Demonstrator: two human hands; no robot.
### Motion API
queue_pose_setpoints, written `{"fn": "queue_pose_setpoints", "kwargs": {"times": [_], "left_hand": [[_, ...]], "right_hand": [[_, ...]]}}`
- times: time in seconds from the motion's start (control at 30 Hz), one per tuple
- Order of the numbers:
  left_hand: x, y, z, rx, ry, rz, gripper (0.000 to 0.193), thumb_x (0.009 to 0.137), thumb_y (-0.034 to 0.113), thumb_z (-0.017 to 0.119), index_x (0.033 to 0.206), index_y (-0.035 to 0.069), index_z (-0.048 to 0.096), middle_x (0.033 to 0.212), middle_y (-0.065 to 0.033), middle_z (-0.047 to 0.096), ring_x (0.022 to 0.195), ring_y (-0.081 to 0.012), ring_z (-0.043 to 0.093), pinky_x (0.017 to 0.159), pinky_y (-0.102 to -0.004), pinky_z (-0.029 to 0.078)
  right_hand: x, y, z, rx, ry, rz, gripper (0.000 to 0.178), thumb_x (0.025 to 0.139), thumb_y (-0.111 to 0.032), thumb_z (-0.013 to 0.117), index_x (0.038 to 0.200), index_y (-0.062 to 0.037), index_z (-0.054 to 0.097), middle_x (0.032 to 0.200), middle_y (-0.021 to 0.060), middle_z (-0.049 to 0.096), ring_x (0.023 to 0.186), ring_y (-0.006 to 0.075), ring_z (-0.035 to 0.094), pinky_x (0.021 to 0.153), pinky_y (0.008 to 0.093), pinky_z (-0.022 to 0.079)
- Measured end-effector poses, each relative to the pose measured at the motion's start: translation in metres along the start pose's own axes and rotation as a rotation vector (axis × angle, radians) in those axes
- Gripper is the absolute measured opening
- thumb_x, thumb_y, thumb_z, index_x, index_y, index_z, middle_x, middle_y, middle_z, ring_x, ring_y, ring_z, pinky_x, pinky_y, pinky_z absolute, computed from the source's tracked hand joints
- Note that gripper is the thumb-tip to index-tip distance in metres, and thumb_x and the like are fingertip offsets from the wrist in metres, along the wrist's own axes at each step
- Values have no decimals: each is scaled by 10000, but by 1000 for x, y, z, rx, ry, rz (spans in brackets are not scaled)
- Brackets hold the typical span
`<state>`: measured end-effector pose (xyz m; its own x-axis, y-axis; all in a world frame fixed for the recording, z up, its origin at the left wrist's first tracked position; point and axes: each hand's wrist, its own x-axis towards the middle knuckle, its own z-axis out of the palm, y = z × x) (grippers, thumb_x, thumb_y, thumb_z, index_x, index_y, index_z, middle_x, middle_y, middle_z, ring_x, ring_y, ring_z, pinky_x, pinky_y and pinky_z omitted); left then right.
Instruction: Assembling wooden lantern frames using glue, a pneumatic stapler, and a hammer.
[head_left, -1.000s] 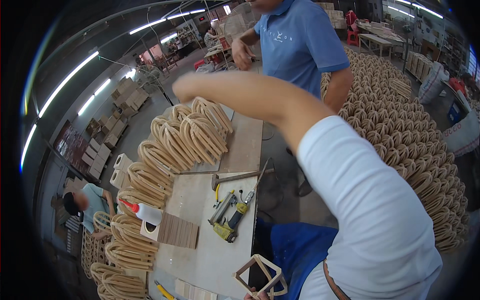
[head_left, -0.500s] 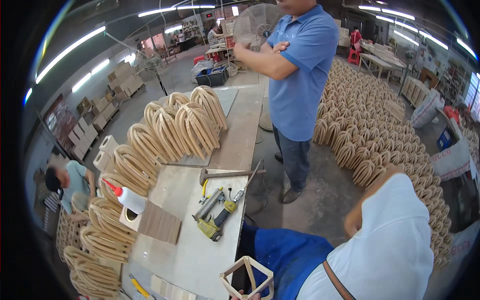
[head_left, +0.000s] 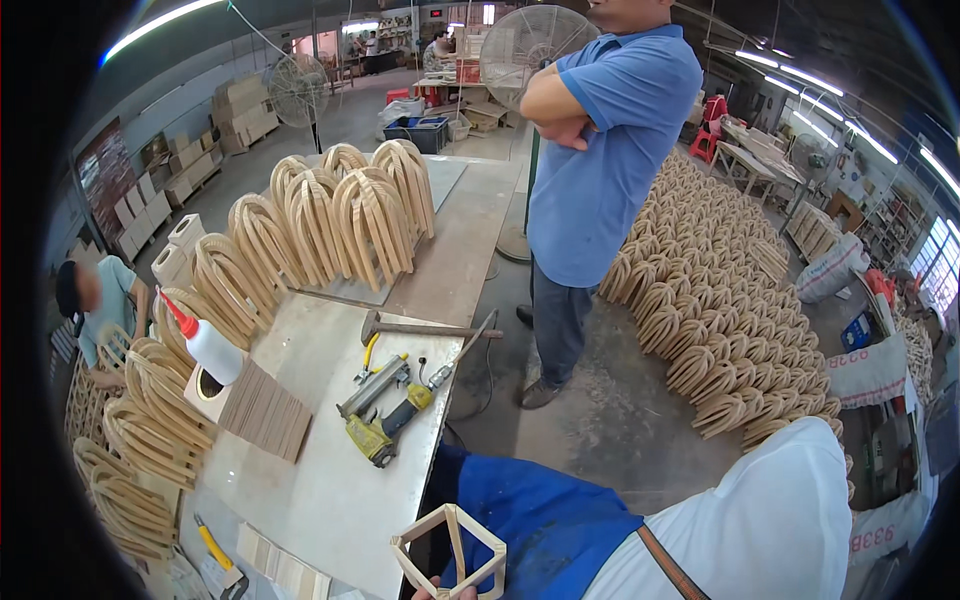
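Note:
My left hand [head_left: 432, 588] shows only as fingertips at the bottom edge, closed around the base of a small wooden frame [head_left: 450, 540]. The frame is built of pale strips in an angular, cage-like shape, held over my blue apron [head_left: 540, 520]. My right hand is out of sight; only the white sleeve [head_left: 770, 510] shows on that side. On the workbench [head_left: 330, 400] ahead lie a yellow and black air nail gun [head_left: 385, 425] with its hose and a hammer [head_left: 430, 328]. A white glue bottle with a red tip [head_left: 213, 350] leans in a hollow wooden block [head_left: 260, 405].
Arched wooden strip frames [head_left: 375, 220] line the bench's far and left edges. Yellow-handled pliers [head_left: 215, 545] and flat wood pieces [head_left: 280, 562] lie near left. A person in blue [head_left: 615, 150] stands beyond the bench. Rows of arched frames [head_left: 710, 290] cover the floor right.
My right forearm, raised at the right before, has gone out of sight. The view has shifted, so the bench and the held frame appear farther left. The standing person's arms are now folded closer.

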<state>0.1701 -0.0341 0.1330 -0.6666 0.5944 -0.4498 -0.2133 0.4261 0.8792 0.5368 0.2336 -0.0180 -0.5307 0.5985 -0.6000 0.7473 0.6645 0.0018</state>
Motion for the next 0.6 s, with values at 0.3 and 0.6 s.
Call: {"fn": "queue_pose_setpoints", "kwargs": {"times": [0.3,0.6], "left_hand": [[-2,-65,-2,-279,141,181,479,848,11,806,1252,44,552,981,-54,618,799,-130,587,763,-247,513],[-13,-57,-17,-479,177,199,516,798,-43,817,1244,42,572,963,-57,643,827,-137,616,770,-244,522]], "right_hand": [[-7,58,38,-103,-278,-160,260,933,-304,616,986,-89,753,880,82,743,752,305,659,718,427,539],[53,55,41,-70,-351,-222,248,927,-308,624,979,-98,744,898,82,746,773,313,667,740,425,538]]}}
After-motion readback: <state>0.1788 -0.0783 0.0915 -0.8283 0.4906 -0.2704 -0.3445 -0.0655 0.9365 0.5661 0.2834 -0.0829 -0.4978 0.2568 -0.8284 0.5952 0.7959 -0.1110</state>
